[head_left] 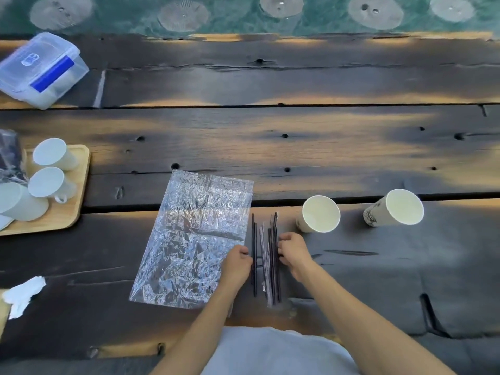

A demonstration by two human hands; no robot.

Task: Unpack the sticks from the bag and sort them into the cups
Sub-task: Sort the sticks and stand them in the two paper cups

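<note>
1. The sticks (266, 255), thin and dark, some in clear wrappers, are lying loose in a rough bundle on the dark wooden table (270, 147), running away from the person.
2. The left hand (238, 262) is resting at the left edge of the sticks, fingers curled and touching the outermost stick; whether it is pinching one cannot be told.
3. The right hand (293, 251) is sitting at the right edge of the sticks, fingers bent in against them, with no firm hold visible.
4. The clear crinkled bag (192, 239) is lying flat just left of the sticks, its near corner tucked under the left hand.
5. Two white paper cups are standing upright right of the sticks: the near cup (319, 213) close by, the patterned cup (395, 208) further right.
6. Well left of the sticks, a wooden tray (78, 190) is carrying several white cups (51, 169).
7. A clear lidded box (40, 70) is sitting far beyond the sticks, to the left.
8. A white crumpled tissue (23, 295) is lying far left of the sticks, nearer the person.
</note>
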